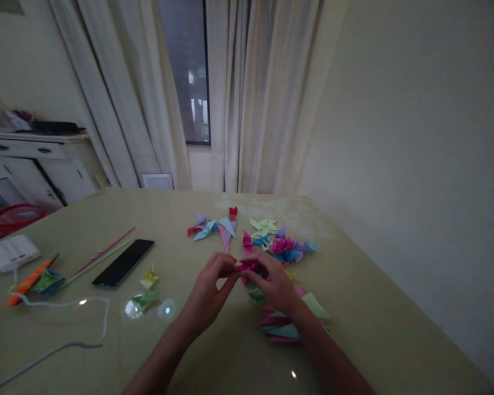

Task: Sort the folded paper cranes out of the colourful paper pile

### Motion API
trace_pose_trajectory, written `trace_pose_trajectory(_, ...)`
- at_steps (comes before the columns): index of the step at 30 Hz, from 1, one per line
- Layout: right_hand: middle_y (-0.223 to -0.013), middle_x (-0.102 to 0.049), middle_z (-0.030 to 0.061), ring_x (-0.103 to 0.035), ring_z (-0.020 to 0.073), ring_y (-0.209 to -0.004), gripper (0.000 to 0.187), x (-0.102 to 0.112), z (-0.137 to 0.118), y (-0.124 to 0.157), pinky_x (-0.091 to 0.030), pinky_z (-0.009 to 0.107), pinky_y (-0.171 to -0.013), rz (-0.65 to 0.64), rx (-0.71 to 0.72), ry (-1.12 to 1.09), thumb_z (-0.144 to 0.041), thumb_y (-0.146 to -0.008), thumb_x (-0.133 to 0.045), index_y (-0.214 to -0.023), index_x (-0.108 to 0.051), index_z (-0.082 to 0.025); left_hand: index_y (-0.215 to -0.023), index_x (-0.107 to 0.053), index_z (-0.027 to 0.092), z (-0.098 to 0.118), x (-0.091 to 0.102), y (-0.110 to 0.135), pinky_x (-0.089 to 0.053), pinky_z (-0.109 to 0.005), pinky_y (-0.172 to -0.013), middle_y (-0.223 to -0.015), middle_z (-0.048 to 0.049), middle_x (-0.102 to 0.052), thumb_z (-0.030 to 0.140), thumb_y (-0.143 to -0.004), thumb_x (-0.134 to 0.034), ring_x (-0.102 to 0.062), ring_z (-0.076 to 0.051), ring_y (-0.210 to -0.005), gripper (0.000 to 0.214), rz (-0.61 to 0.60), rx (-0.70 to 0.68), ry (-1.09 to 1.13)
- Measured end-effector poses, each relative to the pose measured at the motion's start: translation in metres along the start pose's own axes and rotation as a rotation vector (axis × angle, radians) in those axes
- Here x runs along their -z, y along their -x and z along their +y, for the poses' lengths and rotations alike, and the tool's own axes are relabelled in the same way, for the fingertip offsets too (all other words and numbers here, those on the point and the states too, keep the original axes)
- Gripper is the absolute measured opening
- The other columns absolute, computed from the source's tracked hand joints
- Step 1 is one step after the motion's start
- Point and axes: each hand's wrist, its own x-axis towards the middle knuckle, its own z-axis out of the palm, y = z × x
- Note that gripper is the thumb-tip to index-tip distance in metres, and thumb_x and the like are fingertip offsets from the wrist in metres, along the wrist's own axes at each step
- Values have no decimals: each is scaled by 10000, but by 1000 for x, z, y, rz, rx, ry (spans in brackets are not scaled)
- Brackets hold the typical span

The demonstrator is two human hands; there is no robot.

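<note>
Between my two hands is a small folded piece of magenta paper (247,266), partly hidden by the fingers. My left hand (214,280) pinches its left end with thumb and fingertips. On the other end, my right hand (269,280) is closed, its fingers curled over the paper. Just beyond the hands lies a heap of folded paper pieces (284,245) in pink, blue, purple and green. Under my right forearm sits a stack of folded paper (286,331), partly covered. A green folded piece (256,296) shows below my right hand.
Farther back are blue and pink folded papers (226,226). To the left lie a black phone (124,263), thin sticks (102,252), a yellow paper piece (149,278), a green one (145,300), an orange tool (31,281), a white box (13,252) and a white cable (74,300).
</note>
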Motion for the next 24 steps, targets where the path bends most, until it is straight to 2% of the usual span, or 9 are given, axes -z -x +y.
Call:
trace_pose_trajectory(3, -973, -732, 45, -688, 196, -839, 202, 21, 3, -3, -551, 315, -797, 140, 46, 69, -381, -955, -743, -1081, -754, -223, -1132, -610, 218, -11, 29, 22, -560, -431, -927, -1182, -101, -628, 373, -985, -588, -652, -265, -1039, 215, 133, 148, -457)
trace_pose_trajectory(6, -1142, -699, 93, -673, 254, -1055, 266, 42, 9, -6, -535, 393, -962, 319, 71, 226, -397, -941, -752, -1149, -758, -232, -1252, -620, 175, -34, 72, 57, -522, -579, -948, -1316, -196, -596, 381, -957, -579, -584, -423, -1196, 362, 228, 447, -1041)
trace_pose_trajectory(8, -1228, -657, 120, -648, 279, -1123, 306, 49, 12, -7, -528, 420, -990, 415, 49, 303, -419, -939, -747, -1179, -756, -228, -1199, -638, 182, -51, 96, 78, -539, -557, -888, -1273, -201, -629, 411, -972, -530, -621, -420, -1141, 340, 168, 613, -1140)
trace_pose_trajectory(10, -1208, -655, 119, -664, 251, -1006, 304, 48, 12, -6, -553, 390, -898, 433, 16, 309, -435, -964, -713, -1176, -753, -221, -1023, -633, 213, -62, 106, 91, -552, -474, -871, -1074, -135, -700, 367, -975, -468, -684, -330, -992, 232, 106, 662, -1041)
trace_pose_trajectory(12, -1111, -687, 93, -644, 193, -805, 295, 38, 9, -4, -549, 334, -762, 336, -7, 245, -449, -991, -680, -1156, -751, -215, -913, -607, 238, -63, 100, 90, -564, -424, -815, -940, -89, -714, 387, -951, -445, -703, -286, -866, 223, 119, 600, -849)
trace_pose_trajectory(16, -1114, -727, 63, -643, 152, -746, 452, 7, -2, 4, -534, 278, -704, -102, -11, 28, -487, -911, -794, -1273, -713, -229, -890, -653, 230, -25, 49, 64, -596, -386, -751, -877, -74, -739, 549, -905, -545, -727, -260, -806, 338, 129, 386, -307)
trace_pose_trajectory(18, -1147, -722, 64, -671, 157, -796, 504, -6, -6, 7, -543, 276, -738, -228, 12, -48, -471, -862, -848, -1282, -710, -231, -915, -671, 231, 1, 20, 48, -612, -356, -775, -894, -57, -757, 525, -914, -602, -743, -237, -835, 302, 90, 336, -79)
trace_pose_trajectory(21, -1001, -719, 39, -659, 158, -783, 327, -9, -6, 8, -526, 270, -735, -197, 44, -66, -439, -892, -824, -1109, -756, -203, -992, -667, 229, 20, -1, 28, -630, -357, -827, -981, -62, -770, 488, -934, -613, -758, -230, -919, 271, 41, 314, 129)
trace_pose_trajectory(24, -887, -699, 20, -613, 157, -737, 222, 8, -2, 3, -490, 270, -701, -42, 53, 35, -395, -917, -798, -1010, -761, -197, -1058, -636, 220, 2, 19, 17, -628, -443, -897, -1052, -99, -762, 558, -939, -562, -750, -270, -996, 366, 83, 338, 18)
